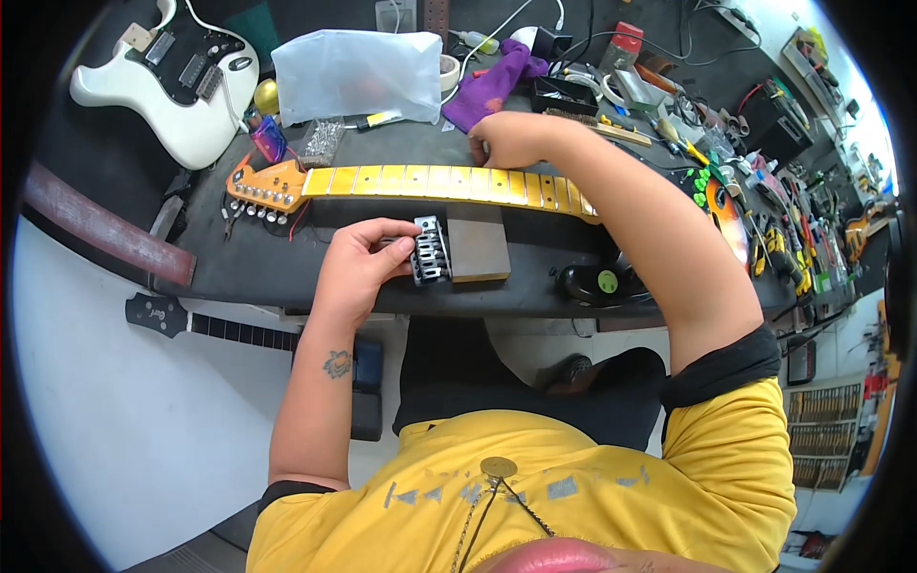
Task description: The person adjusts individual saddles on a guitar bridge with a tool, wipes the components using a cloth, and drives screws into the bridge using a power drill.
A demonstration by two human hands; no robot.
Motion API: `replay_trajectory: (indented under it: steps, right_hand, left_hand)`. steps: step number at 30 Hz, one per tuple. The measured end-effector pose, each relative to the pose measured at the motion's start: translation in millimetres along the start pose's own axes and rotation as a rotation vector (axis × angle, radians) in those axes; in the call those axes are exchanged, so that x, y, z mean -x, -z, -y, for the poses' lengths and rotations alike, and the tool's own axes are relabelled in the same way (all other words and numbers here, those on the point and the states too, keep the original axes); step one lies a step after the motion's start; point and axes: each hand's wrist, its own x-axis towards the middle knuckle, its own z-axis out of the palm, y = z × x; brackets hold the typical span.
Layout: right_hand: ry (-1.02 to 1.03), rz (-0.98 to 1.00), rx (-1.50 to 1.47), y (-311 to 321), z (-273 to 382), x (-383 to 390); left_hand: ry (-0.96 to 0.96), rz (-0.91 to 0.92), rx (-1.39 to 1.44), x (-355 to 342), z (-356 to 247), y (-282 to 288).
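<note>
My left hand (368,258) pinches a chrome guitar bridge (430,250) with a row of saddles, between thumb and fingers, at the bench's near edge. The bridge stands against the left side of a grey-brown block (479,246). My right hand (501,141) is beyond the guitar neck, close to a purple cloth (492,86). Its fingers are curled downward, and whatever they hold is hidden. Between my hands lies the yellow maple guitar neck (382,180), its headstock (270,186) with tuners to the left. My right forearm crosses above the neck's right end.
A white guitar body (181,81) lies at the far left. Behind the neck are a translucent bag (358,76) and a small bag of screws (323,141). Tools crowd the right side around a sunburst guitar body (726,220). A dark neck (244,329) sits below the bench.
</note>
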Motion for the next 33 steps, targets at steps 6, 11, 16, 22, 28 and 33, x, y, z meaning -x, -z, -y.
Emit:
replay_trajectory:
  steps: [6,11,16,22,28,33]
  right_hand:
    - [-0.093,0.003,0.037,3.8,-7.0,17.9]
    - [-0.097,-0.110,0.065,9.7,-1.2,27.1]
    - [-0.008,-0.453,-0.048,36.0,50.0,68.5]
    - [0.344,-0.685,-0.174,11.2,118.3,131.6]
    - [0.397,-0.778,-0.065,-24.1,133.8,141.0]
    - [0.367,-0.801,-0.068,-31.1,140.2,144.6]
  left_hand:
    - [0.043,0.027,-0.101,-5.3,-7.7,-12.5]
    - [0.042,0.033,-0.154,-9.3,-6.1,-15.7]
    - [-0.061,-0.024,-0.318,-0.2,-10.4,-24.2]
    - [-0.389,-0.207,-0.304,25.4,-28.7,-47.0]
    - [-0.361,-0.011,-0.028,40.8,-43.3,-75.3]
    - [-0.322,-0.017,0.189,35.1,-30.2,-53.4]
